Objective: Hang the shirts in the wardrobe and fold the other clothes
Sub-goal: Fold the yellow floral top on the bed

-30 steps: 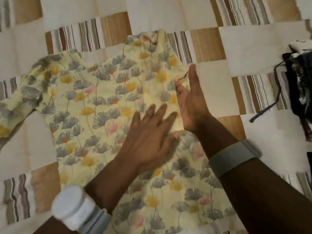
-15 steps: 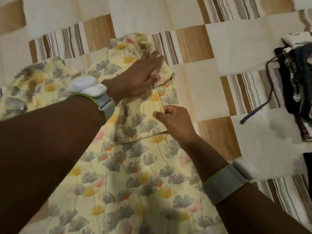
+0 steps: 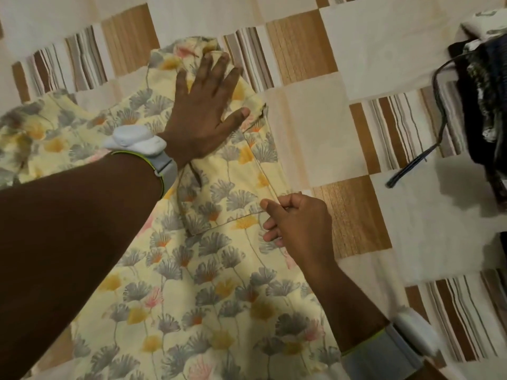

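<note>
While the patchwork bedspread (image 3: 315, 127) of cream squares and brown stripes takes up the whole view, one yellow floral garment (image 3: 192, 283) lies spread across its left and near part, running from the far collar end down toward the person. A second ago both hands were laid together at the middle of the cloth, pressing down a flap; since then the left hand (image 3: 204, 105) has travelled to the far end and now lies flat, fingers spread, on the bunched collar area, while the right hand (image 3: 297, 226) has curled in and pinches the folded right-hand edge of the garment between thumb and fingers. To my eye that means the side fold has been made and is now being pulled straight and smoothed, so the folding of this piece is under way but not finished. At the far right sits one dark heap of clothes (image 3: 485, 111), still waiting, with one dark cord (image 3: 439, 105) trailing off it onto the bedspread. I count two hands, each arm with one grey wristband (image 3: 162, 165).
</note>
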`<state>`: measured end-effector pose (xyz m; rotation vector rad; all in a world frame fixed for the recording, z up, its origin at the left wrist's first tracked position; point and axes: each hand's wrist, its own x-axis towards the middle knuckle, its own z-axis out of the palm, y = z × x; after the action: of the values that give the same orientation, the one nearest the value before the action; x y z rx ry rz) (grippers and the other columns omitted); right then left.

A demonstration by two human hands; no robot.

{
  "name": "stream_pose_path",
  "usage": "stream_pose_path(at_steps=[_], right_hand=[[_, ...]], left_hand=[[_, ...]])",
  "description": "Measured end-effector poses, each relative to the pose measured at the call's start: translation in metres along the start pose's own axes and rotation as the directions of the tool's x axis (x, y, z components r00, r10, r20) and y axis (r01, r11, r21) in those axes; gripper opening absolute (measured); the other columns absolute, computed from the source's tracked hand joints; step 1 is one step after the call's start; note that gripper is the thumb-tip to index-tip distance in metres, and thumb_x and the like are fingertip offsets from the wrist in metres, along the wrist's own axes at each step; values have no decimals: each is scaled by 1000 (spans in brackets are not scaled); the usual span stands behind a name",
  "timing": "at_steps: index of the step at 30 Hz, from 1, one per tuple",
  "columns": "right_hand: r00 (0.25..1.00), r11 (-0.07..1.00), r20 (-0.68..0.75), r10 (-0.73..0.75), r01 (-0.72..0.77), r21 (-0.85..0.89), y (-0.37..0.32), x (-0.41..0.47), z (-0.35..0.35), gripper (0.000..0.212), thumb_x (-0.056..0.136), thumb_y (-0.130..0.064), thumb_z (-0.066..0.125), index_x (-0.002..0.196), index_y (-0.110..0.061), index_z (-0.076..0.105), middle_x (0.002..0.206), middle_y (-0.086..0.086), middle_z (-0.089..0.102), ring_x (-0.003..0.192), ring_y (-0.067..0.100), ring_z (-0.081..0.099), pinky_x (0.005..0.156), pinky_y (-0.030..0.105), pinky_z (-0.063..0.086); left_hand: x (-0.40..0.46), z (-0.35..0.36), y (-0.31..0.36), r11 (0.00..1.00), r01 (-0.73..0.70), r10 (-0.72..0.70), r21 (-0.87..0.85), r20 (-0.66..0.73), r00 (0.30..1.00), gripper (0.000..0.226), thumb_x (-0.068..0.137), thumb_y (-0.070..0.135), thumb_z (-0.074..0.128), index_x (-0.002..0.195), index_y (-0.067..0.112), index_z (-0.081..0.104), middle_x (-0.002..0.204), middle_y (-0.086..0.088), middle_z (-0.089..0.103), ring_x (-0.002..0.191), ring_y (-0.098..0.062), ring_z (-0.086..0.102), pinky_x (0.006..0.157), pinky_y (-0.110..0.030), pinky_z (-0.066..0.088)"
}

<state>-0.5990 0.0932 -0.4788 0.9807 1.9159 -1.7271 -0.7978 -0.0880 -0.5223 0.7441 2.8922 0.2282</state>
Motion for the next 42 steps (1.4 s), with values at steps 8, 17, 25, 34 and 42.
stream_pose_path(at_steps=[8,17,25,34,42], right_hand=[[879,707,-221,-423,167,-688,13,-14,-3,48,85,-54,74,125,-29,63,118,-5,65,106,14,61,84,33,56],[924,720,-252,-288,36,-693,5,-22,6,87,75,-91,50,132,-24,53,120,-4,69,107,24,68,93,46,53],[938,681,-106,-330,159,-715,-27,-11,41,48,91,-59,65,124,-25,56,99,-1,72,92,28,71,71,34,51],[644,267,183,-743,536,-801,-8,-56,101,43,70,-27,92,107,-22,71,81,-2,69,43,19,58,43,24,46],[797,259,327,-508,503,-825,31,-81,110,31,87,-23,77,116,-26,67,93,-5,71,57,13,63,48,25,52]], left_hand=[[2,-14,8,997,24,-21,69,-48,999,76,101,66,36,164,28,17,174,-4,3,160,-28,-1,124,-64,4],[29,-29,57,742,648,-651,-174,46,757,108,81,89,47,153,8,33,148,-17,45,131,-42,50,101,-50,44],[40,-42,31,482,642,-625,-597,279,729,29,90,37,51,112,18,57,111,-7,59,102,-30,61,84,-40,51],[-47,-52,-66,-443,293,-541,-847,513,667,27,74,23,62,98,10,56,103,-12,61,89,-40,63,91,-54,59],[-78,-25,-85,-136,365,-645,-921,362,673,48,90,20,77,135,12,63,106,-6,76,85,-25,75,70,-38,63]])
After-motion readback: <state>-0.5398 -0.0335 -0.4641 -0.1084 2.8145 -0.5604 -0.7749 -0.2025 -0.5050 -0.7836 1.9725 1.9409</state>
